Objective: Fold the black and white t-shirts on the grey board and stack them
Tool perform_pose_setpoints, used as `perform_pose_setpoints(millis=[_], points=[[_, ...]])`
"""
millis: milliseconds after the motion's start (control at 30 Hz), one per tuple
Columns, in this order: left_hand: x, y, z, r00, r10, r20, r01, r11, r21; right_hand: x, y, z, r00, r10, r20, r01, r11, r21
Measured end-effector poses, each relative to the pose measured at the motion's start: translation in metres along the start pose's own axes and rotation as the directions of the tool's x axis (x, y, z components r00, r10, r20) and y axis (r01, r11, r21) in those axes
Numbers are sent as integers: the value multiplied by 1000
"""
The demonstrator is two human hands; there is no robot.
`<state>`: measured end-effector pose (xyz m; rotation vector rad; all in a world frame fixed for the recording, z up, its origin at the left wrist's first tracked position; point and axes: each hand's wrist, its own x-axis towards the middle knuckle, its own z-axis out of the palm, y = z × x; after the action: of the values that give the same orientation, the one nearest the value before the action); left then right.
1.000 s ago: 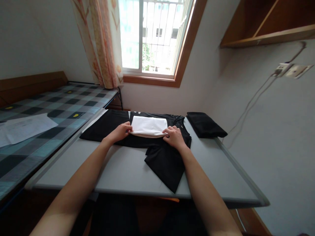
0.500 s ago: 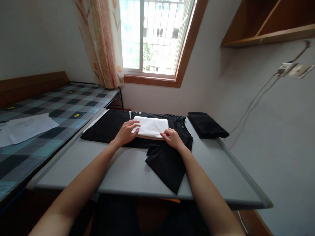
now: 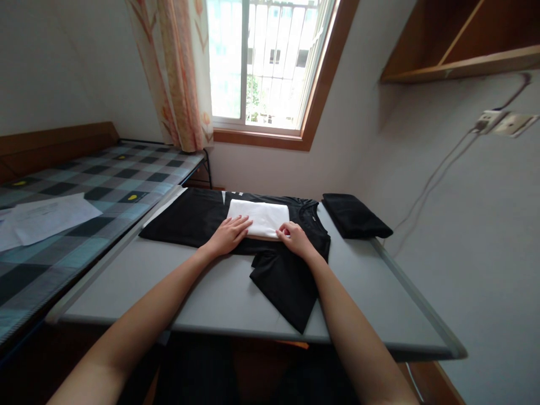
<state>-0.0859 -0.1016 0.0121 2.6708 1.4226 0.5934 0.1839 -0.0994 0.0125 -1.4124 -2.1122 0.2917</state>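
A folded white cloth [image 3: 266, 216] lies as a flat rectangle on a black T-shirt [image 3: 185, 216]. The shirt is spread sideways over the table, its neckline to the right and one sleeve reaching toward me. My left hand [image 3: 230, 233] rests flat on the cloth's near left part, fingers stretched out to the right. At the near right corner of the cloth, my right hand [image 3: 294, 237] has thumb and fingers pinched together on its edge. Part of the shirt is covered by the cloth and my hands.
A folded black cloth item [image 3: 354, 215] sits on the grey-white table [image 3: 219, 298] at the far right. To the left is a bed with a checked mattress [image 3: 97, 185] and paper sheets [image 3: 54, 216]. The wall carries a socket with cables [image 3: 489, 121].
My left hand has slid right and toward me along the cloth, and its fingers have flattened out. My right hand stays at the near right corner.
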Motion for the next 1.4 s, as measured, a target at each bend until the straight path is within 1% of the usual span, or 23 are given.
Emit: perform_pose_setpoints(millis=[100,167,233,300,367,433,533,600,667,767,900,1100,1200,1333,1400], points=[[-1,2,-2,1000,26,-17,-26,999,37,-1,-4,-1,999,2,-37,-5,997,-76],[-2,4,-4,993,84,-80,-77,993,87,-1,-9,-2,993,-36,-111,20,989,-146],[-1,9,-5,973,166,-162,-142,979,147,-1,-17,-2,980,-107,-169,73,978,-198],[0,15,-6,949,233,-211,-192,961,199,1,-25,0,971,-175,-163,134,963,-232],[3,21,-5,943,254,-215,-202,950,236,2,-33,3,973,-199,-114,163,949,-271],[6,24,0,954,214,-207,-158,953,259,4,-37,8,984,-173,-52,148,937,-315],[7,25,8,980,88,-177,-39,964,262,4,-39,16,995,-81,65,100,923,-372],[6,24,13,990,17,-142,20,967,256,2,-38,19,990,-24,142,79,916,-394],[4,24,16,993,-26,-114,54,967,250,1,-37,20,983,18,185,59,914,-402],[3,25,16,994,-59,-95,81,965,248,0,-37,18,978,53,201,32,918,-396],[3,26,15,992,-84,-89,104,965,243,0,-39,16,977,67,205,19,921,-390],[1,26,14,990,-95,-103,116,966,230,0,-39,18,978,80,195,0,924,-383],[0,25,14,987,-99,-126,124,969,215,0,-35,18,981,58,185,10,937,-350],[0,21,14,979,-120,-167,152,970,191,-1,-23,16,983,-15,183,62,965,-253],[0,15,13,976,-144,-164,173,968,180,-1,-17,15,987,-5,163,41,975,-219]])
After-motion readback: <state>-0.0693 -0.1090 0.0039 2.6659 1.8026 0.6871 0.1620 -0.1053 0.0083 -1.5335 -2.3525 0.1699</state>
